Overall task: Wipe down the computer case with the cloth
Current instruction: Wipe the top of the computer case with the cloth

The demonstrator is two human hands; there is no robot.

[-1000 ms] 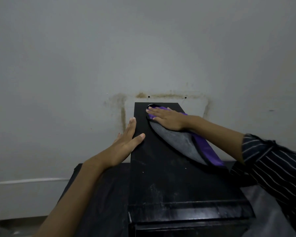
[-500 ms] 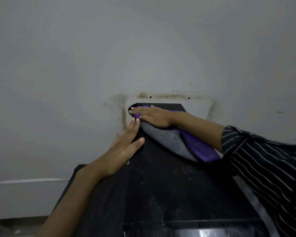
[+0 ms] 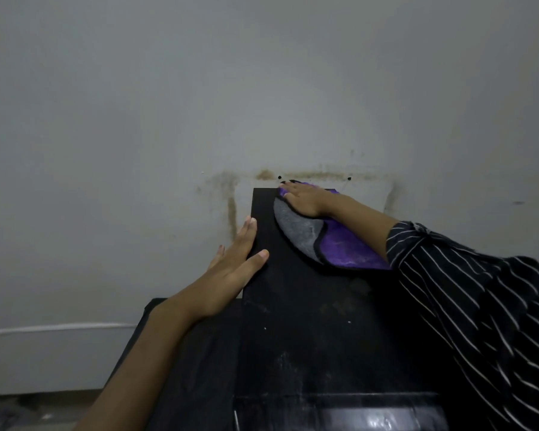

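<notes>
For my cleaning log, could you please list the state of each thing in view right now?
computer case: lying flat, top dusty near the front.
cloth: spread on the case's far end, purple side partly folded over grey.
right hand: flat, pressing the cloth.
left hand: open, resting on the case's left edge.

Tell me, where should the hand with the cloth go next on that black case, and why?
Probably back toward the person. The right hand presses the cloth flat at the far end of the computer case, close to the wall, so little top is left ahead. Pale dusty smears show on the near part of the top. The left hand rests flat on the case's left edge, seemingly steadying it.
</notes>
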